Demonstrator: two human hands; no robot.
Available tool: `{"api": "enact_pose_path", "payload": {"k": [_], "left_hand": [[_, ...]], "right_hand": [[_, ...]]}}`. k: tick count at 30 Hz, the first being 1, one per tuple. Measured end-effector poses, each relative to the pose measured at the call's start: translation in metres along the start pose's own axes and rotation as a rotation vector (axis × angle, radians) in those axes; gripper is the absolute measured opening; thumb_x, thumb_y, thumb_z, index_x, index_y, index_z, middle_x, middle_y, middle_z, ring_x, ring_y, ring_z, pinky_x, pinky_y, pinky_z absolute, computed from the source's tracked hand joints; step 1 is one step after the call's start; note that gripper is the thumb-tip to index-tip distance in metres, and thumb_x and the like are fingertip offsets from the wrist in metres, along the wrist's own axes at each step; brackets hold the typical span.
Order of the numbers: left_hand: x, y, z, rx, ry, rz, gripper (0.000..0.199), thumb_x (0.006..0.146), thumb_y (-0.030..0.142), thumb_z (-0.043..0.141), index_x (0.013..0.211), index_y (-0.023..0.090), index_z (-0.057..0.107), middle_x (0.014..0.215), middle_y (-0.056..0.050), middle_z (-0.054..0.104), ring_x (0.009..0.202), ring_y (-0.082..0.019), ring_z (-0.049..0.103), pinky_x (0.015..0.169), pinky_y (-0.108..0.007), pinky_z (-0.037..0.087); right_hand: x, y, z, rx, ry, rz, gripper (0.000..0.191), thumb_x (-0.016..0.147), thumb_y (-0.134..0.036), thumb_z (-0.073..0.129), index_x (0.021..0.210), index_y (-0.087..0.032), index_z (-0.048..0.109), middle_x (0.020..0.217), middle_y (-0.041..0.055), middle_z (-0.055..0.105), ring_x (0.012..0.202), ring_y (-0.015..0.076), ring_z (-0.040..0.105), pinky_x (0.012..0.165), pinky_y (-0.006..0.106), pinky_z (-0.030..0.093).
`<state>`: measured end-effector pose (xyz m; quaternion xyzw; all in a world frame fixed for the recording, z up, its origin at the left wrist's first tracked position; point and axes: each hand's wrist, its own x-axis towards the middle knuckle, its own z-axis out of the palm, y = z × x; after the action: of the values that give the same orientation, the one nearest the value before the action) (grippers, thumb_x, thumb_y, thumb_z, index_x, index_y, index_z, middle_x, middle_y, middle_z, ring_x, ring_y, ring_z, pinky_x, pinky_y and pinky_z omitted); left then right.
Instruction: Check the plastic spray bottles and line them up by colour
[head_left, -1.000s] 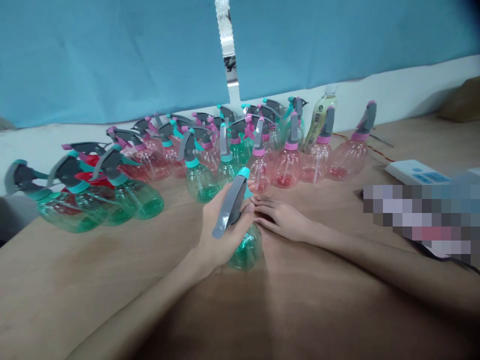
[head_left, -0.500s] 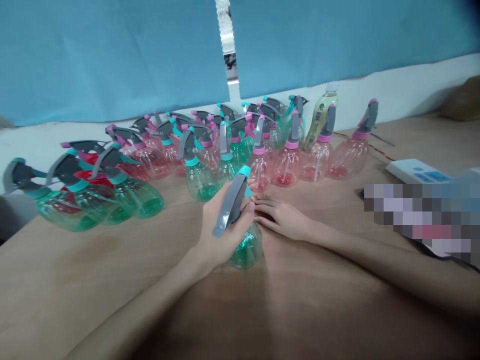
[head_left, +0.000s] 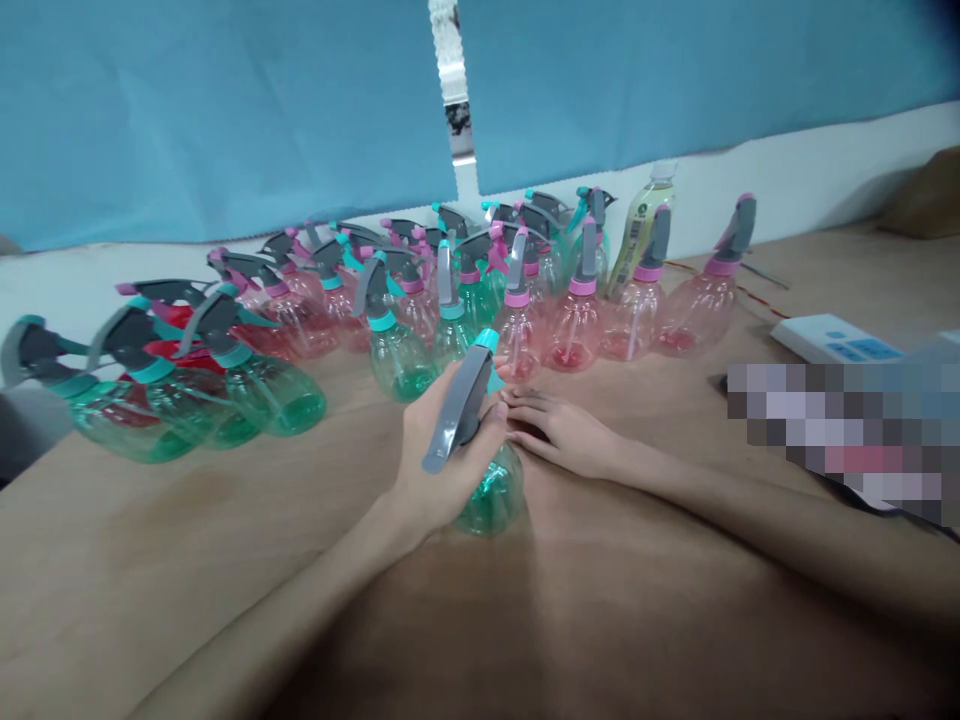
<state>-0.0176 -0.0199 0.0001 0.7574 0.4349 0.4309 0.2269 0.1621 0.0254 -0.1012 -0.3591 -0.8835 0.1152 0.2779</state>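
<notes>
My left hand (head_left: pixel 436 468) is wrapped around the neck of a green spray bottle (head_left: pixel 492 495), which stands upright on the table. Its grey trigger (head_left: pixel 457 405) points toward me, and its teal nozzle tip is uppermost. To the right of that bottle, my right hand (head_left: pixel 562 435) rests low over the table with its fingers stretched toward the left hand. Those fingertips come close to the bottle's far side; whether they touch it I cannot tell. Just beyond stand another green spray bottle (head_left: pixel 403 360) and a pink spray bottle (head_left: pixel 519 335).
Several pink and green spray bottles (head_left: pixel 574 325) stand in rows at the back. More green ones (head_left: pixel 274 390) are at the left. A yellow-labelled drink bottle (head_left: pixel 643 225), a white box (head_left: pixel 832 340) and a blurred-out flat object (head_left: pixel 840 430) are at the right. A blue-covered wall (head_left: pixel 262 110) rises behind.
</notes>
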Motion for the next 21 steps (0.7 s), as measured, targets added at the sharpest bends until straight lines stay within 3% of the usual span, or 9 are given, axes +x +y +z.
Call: {"api": "enact_pose_path", "payload": {"k": [8, 16, 21], "left_hand": [[0.0032, 0.0034, -0.0036, -0.019, -0.053, 0.024, 0.012, 0.080, 0.022, 0.053, 0.091, 0.023, 0.055, 0.077, 0.000, 0.059, 0.072, -0.017, 0.058, 0.068, -0.031, 0.050], [0.0046, 0.0049, -0.0057, -0.014, -0.062, 0.003, 0.006, 0.075, 0.022, 0.054, 0.074, 0.021, 0.048, 0.071, 0.000, 0.056, 0.069, -0.017, 0.058, 0.064, -0.032, 0.049], [0.0034, 0.0072, -0.0065, -0.017, -0.064, 0.008, 0.003, 0.075, 0.020, 0.052, 0.077, 0.020, 0.053, 0.074, -0.001, 0.059, 0.065, -0.016, 0.057, 0.059, -0.030, 0.046]], "right_hand": [[0.0005, -0.0012, -0.0019, -0.025, -0.027, 0.002, 0.036, 0.093, -0.035, 0.045, 0.121, -0.017, 0.058, 0.126, 0.0113, 0.061, 0.121, 0.0260, 0.052, 0.102, 0.045, 0.041], [-0.0002, -0.0029, -0.0031, -0.023, -0.010, 0.007, 0.036, 0.093, -0.035, 0.046, 0.121, -0.018, 0.059, 0.125, 0.0112, 0.061, 0.121, 0.0261, 0.051, 0.102, 0.045, 0.042], [-0.0003, -0.0029, -0.0032, -0.024, -0.009, 0.007, 0.036, 0.093, -0.035, 0.046, 0.122, -0.017, 0.059, 0.127, 0.0115, 0.060, 0.125, 0.0259, 0.049, 0.104, 0.045, 0.040]]}}
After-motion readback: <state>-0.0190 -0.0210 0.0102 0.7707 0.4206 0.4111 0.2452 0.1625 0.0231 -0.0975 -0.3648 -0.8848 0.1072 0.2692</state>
